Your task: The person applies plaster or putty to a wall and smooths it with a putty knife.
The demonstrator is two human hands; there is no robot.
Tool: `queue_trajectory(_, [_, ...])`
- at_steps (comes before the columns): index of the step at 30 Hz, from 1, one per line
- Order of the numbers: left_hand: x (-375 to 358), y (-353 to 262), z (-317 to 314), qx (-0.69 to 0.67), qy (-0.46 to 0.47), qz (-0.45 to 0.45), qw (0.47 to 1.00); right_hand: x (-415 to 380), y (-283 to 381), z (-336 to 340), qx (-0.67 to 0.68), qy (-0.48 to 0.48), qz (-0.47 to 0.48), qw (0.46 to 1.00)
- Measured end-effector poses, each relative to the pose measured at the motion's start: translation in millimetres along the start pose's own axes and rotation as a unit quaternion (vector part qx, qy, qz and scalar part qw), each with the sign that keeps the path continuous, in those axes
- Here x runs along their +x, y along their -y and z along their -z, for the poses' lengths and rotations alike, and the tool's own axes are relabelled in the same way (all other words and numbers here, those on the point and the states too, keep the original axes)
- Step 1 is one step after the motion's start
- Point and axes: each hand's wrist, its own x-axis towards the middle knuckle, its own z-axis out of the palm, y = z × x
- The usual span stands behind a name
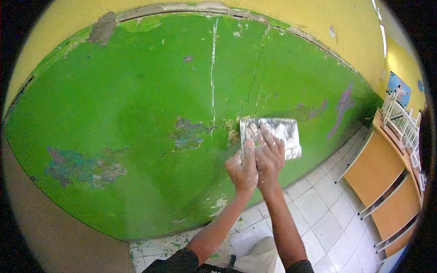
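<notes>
Against the green wall (150,91), a flat rectangular sheet (291,136) is smeared with white and dark marks. My right hand (271,157) lies over its left part, fingers pointing up and pressed on it. My left hand (244,168) is beside it at the sheet's lower left edge, its index finger extended up and the other fingers curled. White powder coats both hands. Whether the left fingers grip the sheet's edge is hard to make out. Left of the sheet, the paint has a chipped patch (187,134).
A cracked ledge (191,7) runs between the green and yellow wall parts. Stacked orange-brown desks (371,164) and white chair frames (400,109) stand at the right. Below is a tiled floor (325,204) with paint flakes. A brown surface (54,218) fills the lower left.
</notes>
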Motion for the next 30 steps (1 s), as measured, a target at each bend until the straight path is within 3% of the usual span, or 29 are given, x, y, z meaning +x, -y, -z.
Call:
queue_trajectory(3, [3,9,16,0.002,0.008,0.006,1.000,-21,19,-13,0.010,-0.019,-0.051,0.998])
queue_trajectory(6, [30,-10,14,0.078,0.069,-0.077,0.992,16,11,-19,-0.007,-0.062,-0.027,0.998])
queue_trajectory(8, [70,-43,-17,-0.005,0.069,-0.135,0.988,68,0,-14,-0.015,-0.074,-0.003,0.997])
queue_trajectory(11, [98,-82,-58,-0.080,0.084,-0.141,0.983,143,-8,4,-0.015,-0.128,0.029,0.991])
queue_trajectory(13, [96,-92,-65,-0.089,0.073,-0.141,0.983,140,-12,5,-0.009,-0.135,0.036,0.990])
queue_trajectory(16, [65,-54,-38,-0.065,0.061,-0.132,0.987,85,-3,1,-0.025,-0.083,-0.011,0.996])
queue_trajectory(19, [74,-54,-40,-0.056,0.071,-0.122,0.988,83,-5,-11,-0.041,-0.133,0.006,0.990])
queue_trajectory(21, [100,-72,-56,-0.040,0.097,-0.148,0.983,119,-21,-6,-0.068,-0.111,0.014,0.991])
queue_trajectory(23, [121,-99,-86,-0.038,0.095,-0.168,0.981,164,-29,7,-0.012,-0.140,0.018,0.990])
queue_trajectory(27, [115,-100,-99,-0.087,0.064,-0.213,0.971,173,-38,8,0.016,-0.205,0.072,0.976])
queue_trajectory(29, [92,-83,-73,-0.070,0.087,-0.142,0.984,127,-28,7,-0.046,-0.111,-0.002,0.993])
queue_trajectory(30, [87,-73,-68,-0.071,0.086,-0.144,0.983,115,-26,2,-0.044,-0.112,-0.001,0.993])
